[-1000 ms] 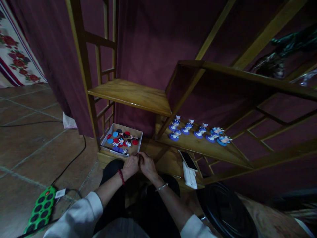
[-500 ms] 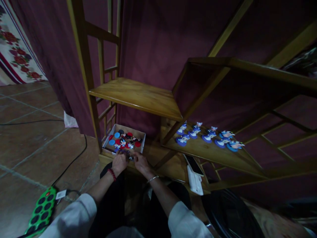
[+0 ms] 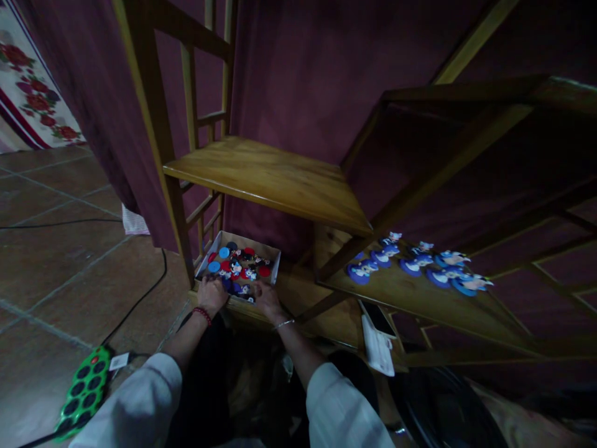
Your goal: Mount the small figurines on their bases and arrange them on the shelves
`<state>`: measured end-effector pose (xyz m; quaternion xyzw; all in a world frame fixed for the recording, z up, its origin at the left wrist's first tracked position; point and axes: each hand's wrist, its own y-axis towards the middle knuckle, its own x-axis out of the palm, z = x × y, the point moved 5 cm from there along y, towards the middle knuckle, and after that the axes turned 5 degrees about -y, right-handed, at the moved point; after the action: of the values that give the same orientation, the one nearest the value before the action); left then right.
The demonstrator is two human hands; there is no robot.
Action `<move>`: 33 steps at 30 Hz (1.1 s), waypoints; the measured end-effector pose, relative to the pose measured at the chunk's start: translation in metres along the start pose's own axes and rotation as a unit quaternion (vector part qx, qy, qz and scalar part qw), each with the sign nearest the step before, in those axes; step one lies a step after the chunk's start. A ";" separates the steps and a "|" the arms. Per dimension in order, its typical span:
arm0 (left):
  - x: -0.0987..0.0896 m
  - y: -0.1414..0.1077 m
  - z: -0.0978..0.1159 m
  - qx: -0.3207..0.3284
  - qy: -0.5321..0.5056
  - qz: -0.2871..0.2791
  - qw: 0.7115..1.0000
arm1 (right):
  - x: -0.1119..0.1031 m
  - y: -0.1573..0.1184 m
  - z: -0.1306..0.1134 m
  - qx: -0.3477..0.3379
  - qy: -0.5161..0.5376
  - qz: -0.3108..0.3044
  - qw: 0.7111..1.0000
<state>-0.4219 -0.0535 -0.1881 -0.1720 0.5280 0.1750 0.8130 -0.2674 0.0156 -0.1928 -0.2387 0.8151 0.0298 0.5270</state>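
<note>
Left hand and right hand, lower centre of frame: fingers bent at near corners of box; whether gripping, cannot tell
Inside box: loose figurines, discs, crowded; uneven pull could tilt box, knuckle brush could scatter pieces
Right of centre: purple-based figurines on shelf; jolt could topple them

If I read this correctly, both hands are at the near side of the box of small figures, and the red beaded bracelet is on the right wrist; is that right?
Not quite: the head view shows the red beaded bracelet on the left wrist. Both the left hand and right hand are at the near side of the box of small figures.
</note>
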 end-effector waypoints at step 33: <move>0.010 0.017 0.005 -0.042 0.054 0.001 0.998 | 0.008 0.047 -0.012 -0.036 -0.127 0.002 0.991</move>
<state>-0.4225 -0.0354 -0.1969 -0.2153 0.5636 0.1881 0.7750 -0.2997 0.0513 -0.2039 -0.2498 0.7405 0.0905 0.6173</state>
